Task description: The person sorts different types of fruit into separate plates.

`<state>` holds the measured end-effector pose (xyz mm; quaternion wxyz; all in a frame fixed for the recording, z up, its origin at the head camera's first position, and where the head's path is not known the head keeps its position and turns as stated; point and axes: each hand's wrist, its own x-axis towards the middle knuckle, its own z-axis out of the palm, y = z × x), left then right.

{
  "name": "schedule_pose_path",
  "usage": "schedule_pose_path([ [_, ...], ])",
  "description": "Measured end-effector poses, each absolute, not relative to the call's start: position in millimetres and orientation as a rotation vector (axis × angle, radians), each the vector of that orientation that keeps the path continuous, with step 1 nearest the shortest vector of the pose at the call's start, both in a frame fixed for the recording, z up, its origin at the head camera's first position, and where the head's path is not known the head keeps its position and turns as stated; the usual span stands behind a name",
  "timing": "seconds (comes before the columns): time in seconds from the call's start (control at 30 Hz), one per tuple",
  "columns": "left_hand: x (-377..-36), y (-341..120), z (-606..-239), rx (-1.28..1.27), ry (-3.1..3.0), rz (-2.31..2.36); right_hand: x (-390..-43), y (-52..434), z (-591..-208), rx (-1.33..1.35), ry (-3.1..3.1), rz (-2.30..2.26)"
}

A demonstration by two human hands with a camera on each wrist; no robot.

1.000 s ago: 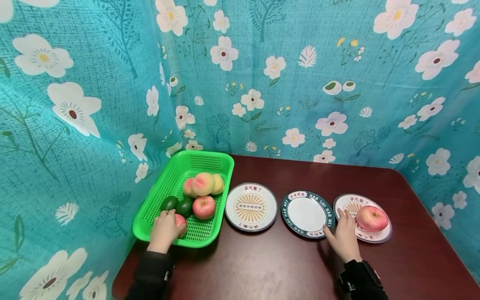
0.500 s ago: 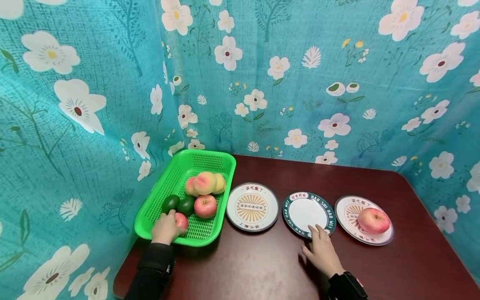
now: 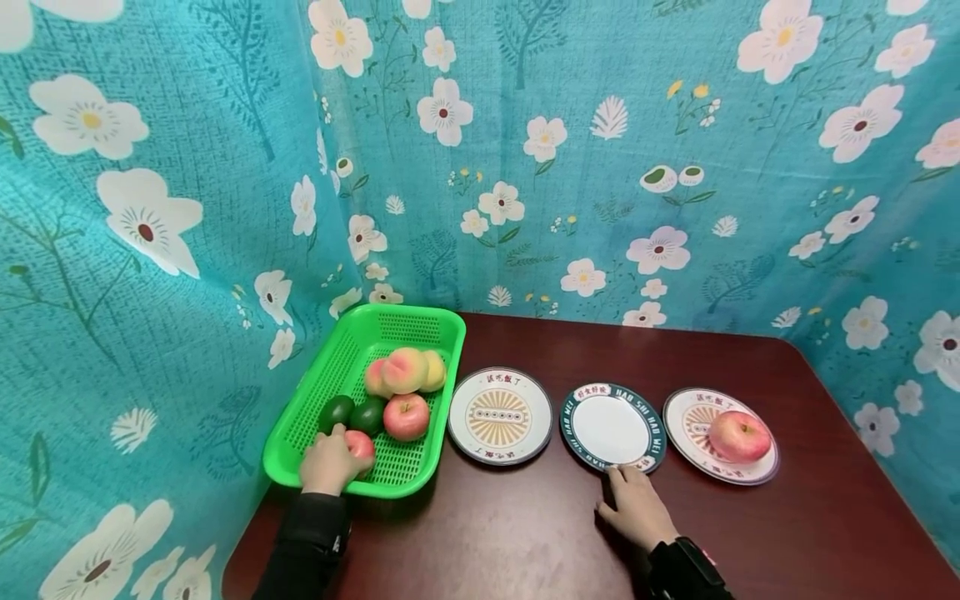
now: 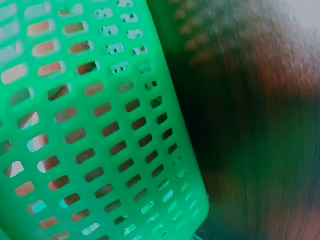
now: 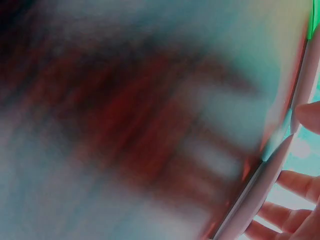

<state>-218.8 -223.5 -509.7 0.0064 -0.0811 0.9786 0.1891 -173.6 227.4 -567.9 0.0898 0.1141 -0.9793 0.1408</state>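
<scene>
My left hand [image 3: 327, 464] reaches over the near rim of a green plastic basket [image 3: 429, 475] and grips a red apple [image 3: 362, 447], its fingers curled over the side. Close by in the basket lie two dark green avocados [image 3: 367, 414], another red apple [image 3: 407, 417] and several peaches [image 3: 406, 370]. The left wrist view shows only the basket's perforated wall [image 4: 110, 130]. At the near rim of a green-edged plate [image 3: 609, 427] is my right hand [image 3: 639, 508], fingers loosely extended and holding nothing. Whether its fingertips touch the rim, I cannot tell.
A patterned white plate [image 3: 501, 417] stands between the basket and the green-edged plate. At the right, another patterned plate [image 3: 693, 433] bears a large apple [image 3: 739, 437]. Blue flowered cloth [image 3: 555, 208] hangs behind and left of the dark table [image 3: 480, 533].
My right hand has moved left from the right-hand plate to the near rim of the green-edged plate. The left hand stays at the apple in the basket.
</scene>
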Motion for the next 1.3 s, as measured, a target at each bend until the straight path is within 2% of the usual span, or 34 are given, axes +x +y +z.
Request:
schedule_pose_path([
  [0.33, -213.9, -212.0, -510.4, -0.268, 3.291, 0.750, -171.8, 225.0, -566.8, 0.318, -2.946, 0.462],
  [0.67, -205.9, -160.8, -485.7, -0.191, 3.408, 1.139, -171.1, 218.3, -557.9, 0.286, -2.957, 0.560],
  [0.8, -202.2, -132.2, -478.7, -0.040, 3.443, 1.249, -174.1, 201.8, -543.9, 0.377, -2.863, 0.590],
  [1.07, -196.2, -79.5, -480.9, 0.236, 3.466, 1.157, -183.1, 149.7, -508.6, 0.623, -2.625, 0.799],
  [1.3, -186.7, -43.3, -489.5, 0.428, 3.448, 1.063, -185.2, 113.9, -504.8, 0.832, -2.462, 0.816],
])
